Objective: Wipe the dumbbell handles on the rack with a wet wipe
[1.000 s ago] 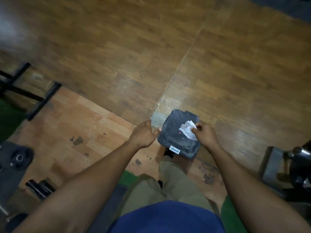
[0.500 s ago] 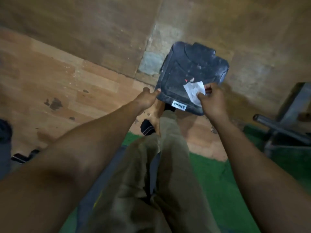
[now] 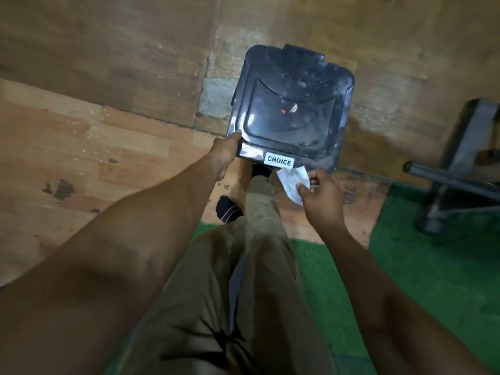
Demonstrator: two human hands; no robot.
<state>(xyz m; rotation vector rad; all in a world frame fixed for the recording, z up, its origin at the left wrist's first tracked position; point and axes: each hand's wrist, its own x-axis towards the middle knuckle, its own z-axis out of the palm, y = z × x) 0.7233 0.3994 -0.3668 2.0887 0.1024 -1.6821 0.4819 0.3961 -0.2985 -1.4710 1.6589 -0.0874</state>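
A: Hands, item one?
B: Right hand (image 3: 323,197), fingers pinching a crumpled white wet wipe (image 3: 293,181), just beside the near edge of a black lidded bin (image 3: 292,104) labelled CHOICE

A: Item two?
B: Left hand (image 3: 224,152), fingertips touching the bin's near-left corner; grip hidden, cannot tell

A: Surroundings?
B: Wooden floor (image 3: 108,63), green mat (image 3: 433,266), dark metal frame (image 3: 454,171) at right, olive trousers (image 3: 230,307) below
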